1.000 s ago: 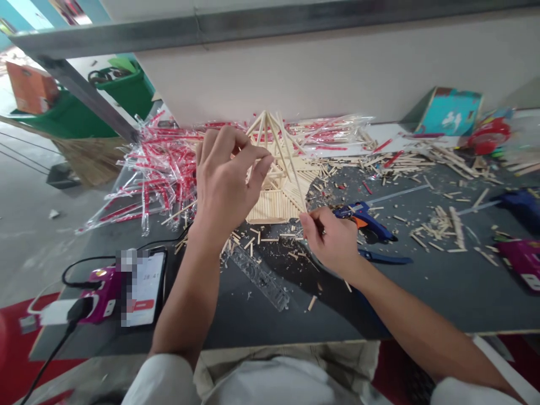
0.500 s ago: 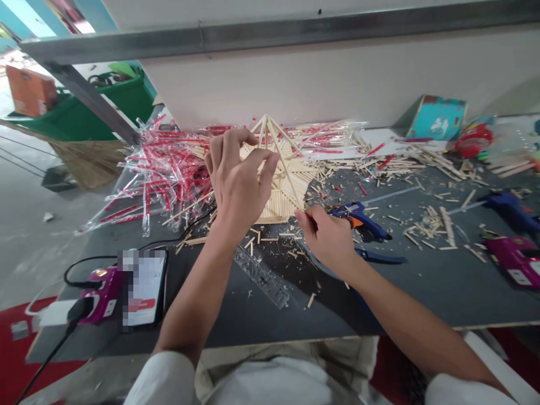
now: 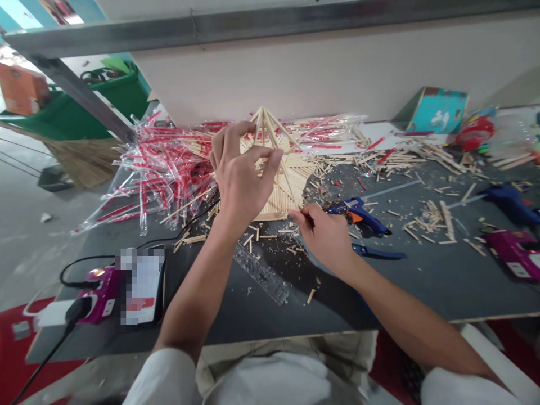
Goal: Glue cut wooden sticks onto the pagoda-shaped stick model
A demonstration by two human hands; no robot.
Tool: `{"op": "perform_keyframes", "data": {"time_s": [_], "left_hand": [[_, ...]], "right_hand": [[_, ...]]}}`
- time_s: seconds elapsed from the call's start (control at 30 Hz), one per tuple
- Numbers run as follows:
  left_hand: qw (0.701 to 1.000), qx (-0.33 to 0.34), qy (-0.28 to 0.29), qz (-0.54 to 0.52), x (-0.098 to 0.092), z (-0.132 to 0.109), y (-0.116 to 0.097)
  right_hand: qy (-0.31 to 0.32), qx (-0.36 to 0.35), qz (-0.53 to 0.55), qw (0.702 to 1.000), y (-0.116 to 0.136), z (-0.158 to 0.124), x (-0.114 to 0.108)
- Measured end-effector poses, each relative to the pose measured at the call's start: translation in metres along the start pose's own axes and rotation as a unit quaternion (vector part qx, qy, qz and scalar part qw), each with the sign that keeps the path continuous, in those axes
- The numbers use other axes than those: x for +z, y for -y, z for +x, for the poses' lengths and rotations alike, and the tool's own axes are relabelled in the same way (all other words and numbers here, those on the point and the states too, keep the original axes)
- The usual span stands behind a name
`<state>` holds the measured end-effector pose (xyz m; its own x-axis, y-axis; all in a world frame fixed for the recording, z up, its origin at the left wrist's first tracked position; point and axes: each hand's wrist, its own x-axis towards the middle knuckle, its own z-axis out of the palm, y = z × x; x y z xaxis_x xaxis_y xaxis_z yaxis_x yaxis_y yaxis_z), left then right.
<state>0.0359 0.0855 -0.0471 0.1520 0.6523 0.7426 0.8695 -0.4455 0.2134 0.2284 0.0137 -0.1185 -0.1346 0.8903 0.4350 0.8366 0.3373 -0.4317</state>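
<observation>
A pointed frame of thin wooden sticks (image 3: 262,115) rises over a flat base of laid sticks (image 3: 291,188) at the middle of the table. My left hand (image 3: 246,174) is raised at the frame's left side, its thumb and index finger close together at a slanting stick; whether they pinch it is hard to tell. My right hand (image 3: 323,233) pinches the lower end of a long stick (image 3: 290,183) that slants up towards the frame's top. Part of the base is hidden behind my left hand.
Red-marked plastic wrappers (image 3: 169,169) lie at the left. A blue glue gun (image 3: 358,214) and blue-handled tool (image 3: 379,253) are right of my right hand. A clear plastic strip (image 3: 264,275), phone (image 3: 145,287), second glue gun (image 3: 512,205) and scattered stick pieces lie around.
The camera view has shifted slightly. My right hand has moved a little left with the stick's lower end. My left hand stays beside the frame, its thumb slightly higher.
</observation>
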Motion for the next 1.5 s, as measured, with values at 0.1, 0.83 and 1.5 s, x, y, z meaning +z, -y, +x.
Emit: {"op": "perform_keyframes", "data": {"time_s": [0.1, 0.83, 1.5], "left_hand": [[0.999, -0.027, 0.011, -0.041, -0.001, 0.000, -0.002], [0.972, -0.020, 0.031, -0.233, -0.076, 0.005, -0.011], [0.726, -0.334, 0.595, -0.087, -0.067, -0.014, 0.125]], "right_hand": [[0.021, 0.016, 0.029, 0.999, 0.002, 0.000, -0.002], [-0.003, -0.199, 0.065, 0.978, 0.002, -0.002, -0.016], [0.382, -0.210, -0.068, 0.898, 0.017, -0.018, 0.006]]}}
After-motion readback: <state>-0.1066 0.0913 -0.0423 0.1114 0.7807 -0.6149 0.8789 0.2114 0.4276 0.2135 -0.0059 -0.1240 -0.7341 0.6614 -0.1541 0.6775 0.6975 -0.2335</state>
